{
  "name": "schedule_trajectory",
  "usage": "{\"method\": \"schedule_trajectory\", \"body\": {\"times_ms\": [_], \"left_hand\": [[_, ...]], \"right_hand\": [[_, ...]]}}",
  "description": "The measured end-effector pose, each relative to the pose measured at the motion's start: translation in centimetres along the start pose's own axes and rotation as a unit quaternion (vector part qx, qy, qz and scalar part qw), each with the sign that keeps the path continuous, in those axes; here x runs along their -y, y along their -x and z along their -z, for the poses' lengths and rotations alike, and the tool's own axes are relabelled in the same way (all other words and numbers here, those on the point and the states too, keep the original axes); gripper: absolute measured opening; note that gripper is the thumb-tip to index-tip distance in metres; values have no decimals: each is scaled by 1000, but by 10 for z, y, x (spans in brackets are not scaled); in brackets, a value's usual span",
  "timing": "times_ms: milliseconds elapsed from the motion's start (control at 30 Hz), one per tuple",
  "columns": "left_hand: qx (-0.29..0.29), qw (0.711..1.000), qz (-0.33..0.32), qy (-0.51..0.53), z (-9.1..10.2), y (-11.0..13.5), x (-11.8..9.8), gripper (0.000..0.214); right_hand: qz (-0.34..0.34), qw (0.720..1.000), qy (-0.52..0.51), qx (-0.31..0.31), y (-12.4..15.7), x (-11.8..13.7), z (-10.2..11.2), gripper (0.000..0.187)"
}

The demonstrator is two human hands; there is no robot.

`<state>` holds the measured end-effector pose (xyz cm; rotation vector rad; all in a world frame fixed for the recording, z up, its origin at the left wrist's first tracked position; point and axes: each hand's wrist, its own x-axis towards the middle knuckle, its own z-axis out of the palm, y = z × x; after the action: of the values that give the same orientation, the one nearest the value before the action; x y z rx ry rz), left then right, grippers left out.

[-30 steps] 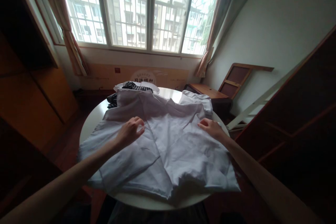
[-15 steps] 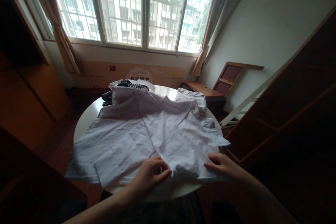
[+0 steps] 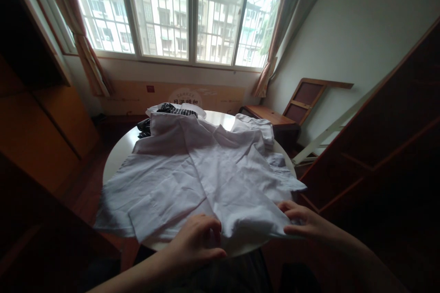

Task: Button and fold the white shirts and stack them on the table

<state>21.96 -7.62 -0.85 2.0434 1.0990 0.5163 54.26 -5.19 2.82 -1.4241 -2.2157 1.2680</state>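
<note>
A white long-sleeved shirt (image 3: 237, 178) lies spread over a round white table (image 3: 118, 149), with its lower part towards me and a loose sleeve on the left. At the shirt's near edge is my left hand (image 3: 197, 238), thumb and forefinger apart, beside the cloth. My right hand (image 3: 302, 220) has the near right corner of the shirt between thumb and fingers; some fingertips are hidden by the cloth. The front edge of the shirt runs fairly straight between both hands, with a soft bulge near the left one.
A folded white stack (image 3: 256, 126) sits at the table's back right. Black-and-white striped cloth (image 3: 177, 110) lies at the back left. Beyond stand a wooden side table (image 3: 266, 114), a long carton (image 3: 223, 94) and a window. A dark wooden panel (image 3: 371, 146) leans on the right.
My left thumb and forefinger have parted and come off the cloth edge. My right hand has shifted right, drawing the shirt's near corner outward and smoothing its folds. The view has moved slightly.
</note>
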Motion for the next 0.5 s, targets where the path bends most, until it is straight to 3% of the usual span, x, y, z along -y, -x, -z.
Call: {"method": "schedule_trajectory", "body": {"times_ms": [133, 300, 500], "left_hand": [[-18, 998, -54, -39, -12, 0, 7, 3], [-27, 993, -108, -40, -9, 0, 11, 6], [-6, 990, -128, -57, -5, 8, -2, 9]], "right_hand": [[6, 1000, -15, 2, 6, 5, -2, 38], [16, 1000, -18, 12, 10, 0, 0, 39], [16, 1000, -4, 9, 13, -3, 6, 40]]}}
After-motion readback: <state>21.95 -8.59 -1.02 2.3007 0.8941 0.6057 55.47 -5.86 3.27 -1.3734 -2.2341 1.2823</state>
